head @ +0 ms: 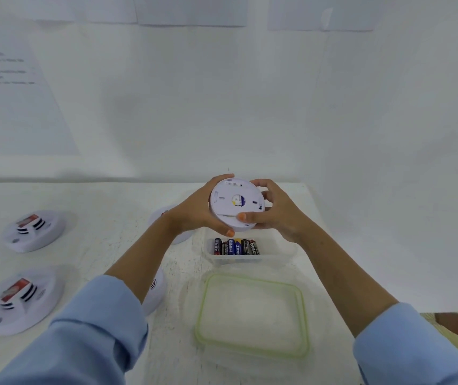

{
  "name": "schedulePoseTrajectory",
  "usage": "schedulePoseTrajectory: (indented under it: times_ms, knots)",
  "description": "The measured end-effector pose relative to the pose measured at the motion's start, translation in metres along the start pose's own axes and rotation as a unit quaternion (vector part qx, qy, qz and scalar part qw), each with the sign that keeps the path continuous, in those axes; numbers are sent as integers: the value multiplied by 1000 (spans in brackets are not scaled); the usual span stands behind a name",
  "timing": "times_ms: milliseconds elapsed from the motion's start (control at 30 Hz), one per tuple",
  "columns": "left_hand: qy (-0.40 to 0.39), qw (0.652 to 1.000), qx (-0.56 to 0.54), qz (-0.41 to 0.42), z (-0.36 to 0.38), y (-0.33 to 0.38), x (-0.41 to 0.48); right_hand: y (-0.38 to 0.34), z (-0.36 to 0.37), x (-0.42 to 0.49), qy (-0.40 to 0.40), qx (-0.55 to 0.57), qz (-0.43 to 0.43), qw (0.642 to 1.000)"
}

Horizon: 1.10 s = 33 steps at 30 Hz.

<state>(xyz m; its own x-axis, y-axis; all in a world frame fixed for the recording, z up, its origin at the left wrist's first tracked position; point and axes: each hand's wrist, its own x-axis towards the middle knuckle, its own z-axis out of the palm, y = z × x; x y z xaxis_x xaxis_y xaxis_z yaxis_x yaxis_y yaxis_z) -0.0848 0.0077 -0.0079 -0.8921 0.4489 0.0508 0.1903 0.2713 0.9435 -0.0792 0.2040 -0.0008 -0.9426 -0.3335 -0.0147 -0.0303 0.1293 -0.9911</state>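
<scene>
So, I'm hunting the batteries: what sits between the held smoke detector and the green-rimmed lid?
In the head view, a clear container holding batteries sits between the smoke detector and the green-rimmed lid.

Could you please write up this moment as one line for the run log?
left hand and right hand: grip smoke detector, back facing camera | batteries: in open container | lid: on table

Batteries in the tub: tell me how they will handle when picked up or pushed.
The batteries are smooth cylinders, so loose on the table they would probably roll. Packed side by side in the tub, they likely stay put. Small and rigid, each should pinch up easily.
</scene>
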Motion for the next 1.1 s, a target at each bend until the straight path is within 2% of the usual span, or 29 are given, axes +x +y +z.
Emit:
schedulePoseTrajectory:
  times_ms: [133, 267, 333, 433, 500, 667, 900, 1100]
  knots:
    - [-9, 1000, -4, 10, -1, 2, 2, -5, -4, -2, -7, -35, -10, 999]
    - [-10, 999, -32, 10, -4, 2, 0, -14, -9, -2, -21, -157, -65, 985]
    - [-14, 999, -44, 8, -4, 1, -1, -19, -9, -1, -20, -242, -103, 965]
    - [-21, 998, -53, 7, -1, 1, -2, -29, -7, 2, -22, -390, -143, 909]
    - [-22, 998, -55, 7, 0, 2, -2, -37, -6, 4, -27, -438, -155, 885]
    - [-26, 998, -60, 13, 2, 2, -4, -43, -4, 3, -43, -468, -182, 864]
    - [-24, 997, -71, 20, 6, 2, -5, -40, -4, -1, -70, -440, -191, 874]
    - [-18, 997, -66, 25, 7, 1, -6, -42, -5, 1, -87, -452, -196, 866]
